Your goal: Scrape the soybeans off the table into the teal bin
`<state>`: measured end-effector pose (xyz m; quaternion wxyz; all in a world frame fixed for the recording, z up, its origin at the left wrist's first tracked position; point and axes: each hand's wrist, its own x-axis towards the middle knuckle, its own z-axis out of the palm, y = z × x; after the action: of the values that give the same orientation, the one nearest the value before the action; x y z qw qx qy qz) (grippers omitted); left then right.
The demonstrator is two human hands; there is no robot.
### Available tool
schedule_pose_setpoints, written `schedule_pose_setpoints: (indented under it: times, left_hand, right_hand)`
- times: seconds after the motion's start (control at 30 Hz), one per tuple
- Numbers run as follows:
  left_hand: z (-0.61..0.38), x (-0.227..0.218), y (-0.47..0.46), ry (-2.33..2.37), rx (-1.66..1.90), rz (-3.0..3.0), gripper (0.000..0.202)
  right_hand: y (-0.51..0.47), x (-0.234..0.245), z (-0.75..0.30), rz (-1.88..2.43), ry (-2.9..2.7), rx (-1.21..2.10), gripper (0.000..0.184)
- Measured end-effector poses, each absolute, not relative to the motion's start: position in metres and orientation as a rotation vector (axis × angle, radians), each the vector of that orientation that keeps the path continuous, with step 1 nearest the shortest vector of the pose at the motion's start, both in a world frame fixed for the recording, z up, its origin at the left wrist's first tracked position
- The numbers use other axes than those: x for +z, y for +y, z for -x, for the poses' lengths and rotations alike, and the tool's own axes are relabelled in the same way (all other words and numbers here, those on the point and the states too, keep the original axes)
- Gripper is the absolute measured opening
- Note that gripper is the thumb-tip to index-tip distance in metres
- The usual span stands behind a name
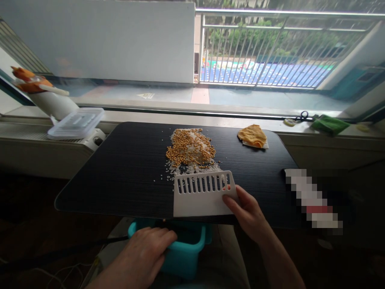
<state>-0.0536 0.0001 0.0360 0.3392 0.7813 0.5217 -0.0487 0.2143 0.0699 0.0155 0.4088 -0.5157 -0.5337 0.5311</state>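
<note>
A heap of yellow beans mixed with white rice grains [191, 151] lies at the far middle of a black table [120, 168]. A white slotted scraper [202, 194] rests flat on the table just in front of the heap. My right hand [247, 212] grips the scraper's right edge, thumb on top. Below the table's front edge my left hand [143, 252] curls over the rim of a teal plastic bin [186, 249], holding it under the edge.
A yellow cloth [253, 135] lies at the table's far right. On the windowsill sit a clear lidded box [76, 123], a white tube with orange items [48, 96], scissors [301, 117] and a green cloth [329, 124]. Cables run across the floor at lower left.
</note>
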Motion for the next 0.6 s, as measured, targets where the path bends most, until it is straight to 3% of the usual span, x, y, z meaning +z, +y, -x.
schedule_pose_setpoints:
  times: [0.17, 0.43, 0.6]
  left_hand:
    - [0.06, 0.041, 0.002, 1.367, -0.16, -2.036, 0.032]
    - [0.056, 0.038, -0.004, 1.373, -0.099, -2.006, 0.034]
    - [0.051, 0.034, -0.004, 1.328, -0.063, -2.006, 0.035]
  right_hand:
    - [0.069, 0.017, -0.226, 1.3, -1.278, 1.287, 0.024]
    - [0.095, 0.015, -0.244, 1.477, -0.962, 0.835, 0.032]
    - [0.108, 0.013, -0.244, 1.44, -0.984, 0.856, 0.032]
